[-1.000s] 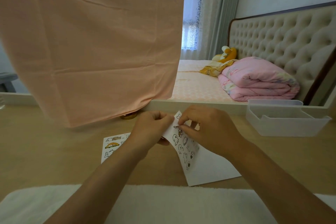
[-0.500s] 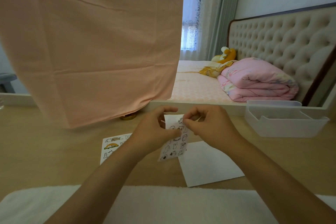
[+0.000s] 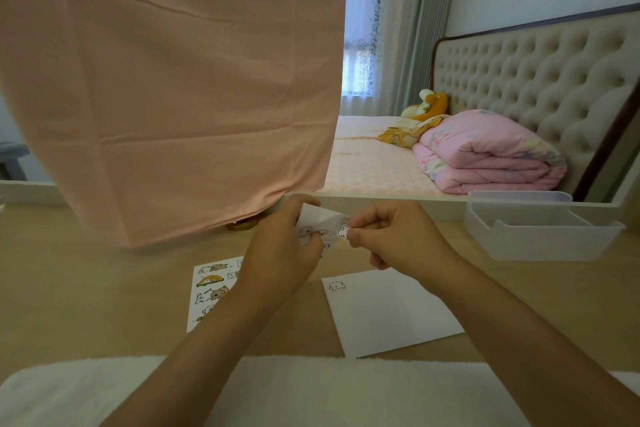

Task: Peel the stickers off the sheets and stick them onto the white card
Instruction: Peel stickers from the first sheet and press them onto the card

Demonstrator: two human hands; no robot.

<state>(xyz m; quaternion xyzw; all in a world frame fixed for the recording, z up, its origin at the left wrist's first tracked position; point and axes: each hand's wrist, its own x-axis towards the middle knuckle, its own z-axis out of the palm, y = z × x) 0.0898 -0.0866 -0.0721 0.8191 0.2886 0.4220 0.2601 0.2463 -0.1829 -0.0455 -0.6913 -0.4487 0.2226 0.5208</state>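
- The left hand (image 3: 281,253) is raised above the table (image 3: 97,291), its fingers curled round a small sticker sheet (image 3: 320,222) printed with little white animals.
- The sheet bends in that grip, and its upper part folds over toward the right.
- The right hand (image 3: 398,241) is just beside the left, with its thumb and forefinger pinching a single white animal sticker (image 3: 344,231); its other fingers are curled in.
- That sticker sits at the right edge of the held sheet. Whether it is fully free of the backing cannot be told.
- The white card (image 3: 394,314) lies flat on the table below the right hand and wrist, turned at a slight angle.
- One animal sticker (image 3: 337,286) is already stuck near the card's far left corner.
- A second sticker sheet (image 3: 210,289), with a rainbow and more animals, lies flat on the table to the left of the card, partly hidden by the left forearm.
- A white fluffy towel (image 3: 329,392) runs along the near edge of the table under both forearms.
- A clear plastic bin (image 3: 540,236) stands at the far right of the table, well apart from the card.
- A peach cloth (image 3: 166,87) hangs over the far left of the table, with a gold round object (image 3: 242,226) showing beneath its hem.
- Beyond the table is a bed (image 3: 367,163) with a folded pink quilt (image 3: 485,152), a plush toy (image 3: 429,102) and a tufted headboard (image 3: 540,80).
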